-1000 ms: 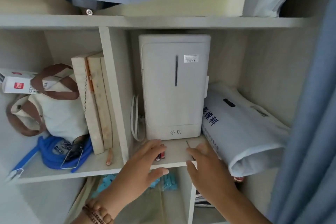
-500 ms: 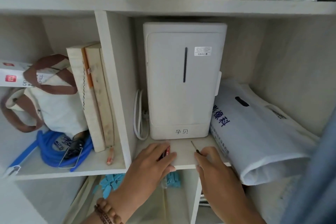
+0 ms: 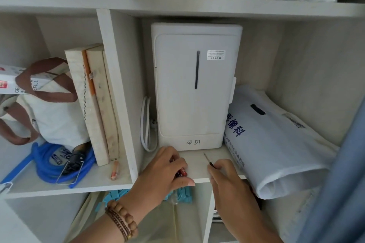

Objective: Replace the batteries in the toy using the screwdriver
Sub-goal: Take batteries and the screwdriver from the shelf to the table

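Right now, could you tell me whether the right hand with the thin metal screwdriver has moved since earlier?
No. The right hand still holds the thin metal screwdriver in front of the white plastic box, near its right corner.

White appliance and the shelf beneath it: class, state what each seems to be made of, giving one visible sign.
White appliance: probably moulded plastic with a matte finish, going by its rounded corners and smooth one-piece panel. Shelf: likely laminated board, going by its pale wood-grain surface and square-cut edge.
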